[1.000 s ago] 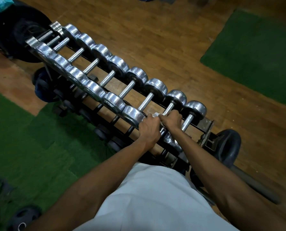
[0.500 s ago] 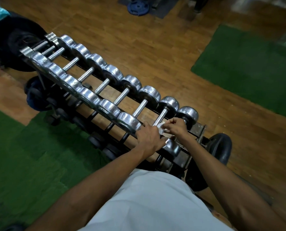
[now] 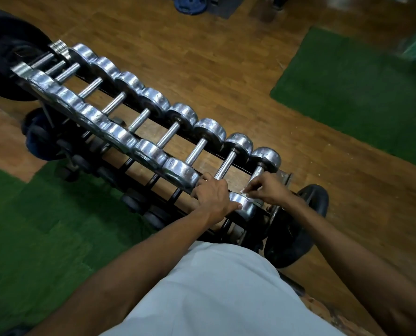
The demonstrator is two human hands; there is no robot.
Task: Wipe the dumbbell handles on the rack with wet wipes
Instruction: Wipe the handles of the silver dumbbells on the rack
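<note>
While the long rack [image 3: 231, 220] was kept in the same diagonal lie across the wooden floor [image 3: 226, 57], with its row of chrome dumbbells [image 3: 139, 122] undisturbed along the top tier, the work at its near end was seen to have shifted. A second earlier both hands had been closed together over the second-to-last handle [image 3: 225, 166]; that handle was now left bare and free, which was judged to mean its wiping was finished. The left hand [image 3: 214, 196] had been moved onto the near chrome heads, its fingers curled over the head of the second-to-last dumbbell and its thumb pressed against the last head [image 3: 244, 206], apparently to steady things. The right hand [image 3: 268, 190] had been carried across to the last dumbbell at the rack's end, just below its short handle [image 3: 257, 172]. The wet wipe [image 3: 246, 193] was pinched between the right thumb and curled fingertips, only a small white edge being visible just above the last head. Handles farther along the row were judged as yet unwiped, though no moisture could be told.
</note>
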